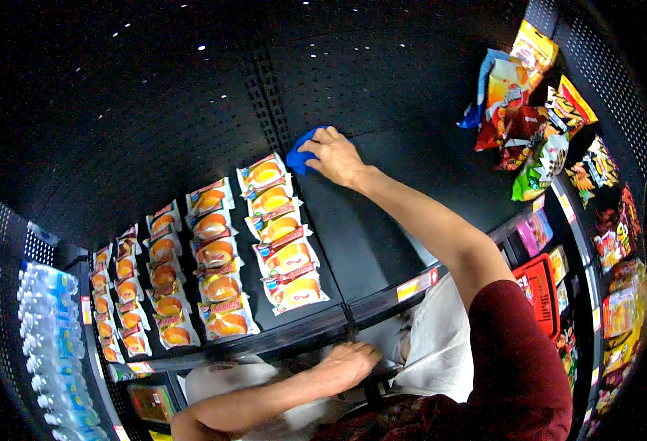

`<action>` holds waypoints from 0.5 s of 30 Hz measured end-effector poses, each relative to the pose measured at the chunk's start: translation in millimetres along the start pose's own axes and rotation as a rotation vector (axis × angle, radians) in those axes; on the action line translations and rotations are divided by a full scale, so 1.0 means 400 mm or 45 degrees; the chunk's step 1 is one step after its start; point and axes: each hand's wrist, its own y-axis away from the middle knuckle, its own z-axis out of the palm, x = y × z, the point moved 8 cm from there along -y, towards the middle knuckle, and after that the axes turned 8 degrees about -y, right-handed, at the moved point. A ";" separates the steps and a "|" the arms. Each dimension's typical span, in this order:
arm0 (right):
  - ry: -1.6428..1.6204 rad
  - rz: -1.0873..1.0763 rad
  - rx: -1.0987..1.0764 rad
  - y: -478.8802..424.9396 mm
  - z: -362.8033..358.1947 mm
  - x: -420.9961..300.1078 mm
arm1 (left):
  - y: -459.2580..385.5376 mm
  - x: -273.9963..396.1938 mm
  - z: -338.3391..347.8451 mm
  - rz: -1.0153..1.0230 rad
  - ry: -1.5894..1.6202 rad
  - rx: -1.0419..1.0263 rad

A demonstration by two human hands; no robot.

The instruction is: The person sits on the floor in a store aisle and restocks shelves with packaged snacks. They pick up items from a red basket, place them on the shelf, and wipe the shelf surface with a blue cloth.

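Note:
My right hand (pixel 334 157) presses a crumpled blue cloth (pixel 299 160) onto the black shelf (pixel 356 242), close to the perforated back panel (pixel 268 99). Its fingers are spread over the cloth. Just left of it, a row of packaged buns (pixel 287 259) runs from the back of the shelf to its front edge. My left hand (pixel 351 364) is low before my body, below the shelf's front edge. Its fingers look curled, and whether anything is in them cannot be made out.
More rows of wrapped buns (pixel 218 253) fill the shelf's left part. Plastic water bottles (pixel 59 342) stand at far left. Snack bags (pixel 508 105) lie piled at the right end, with more packets (pixel 621 314) on side shelves. Price labels (pixel 417 286) line the front edge.

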 end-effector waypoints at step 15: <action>0.427 0.353 0.106 0.219 -0.269 0.435 | -0.025 -0.040 0.000 -0.072 0.033 -0.004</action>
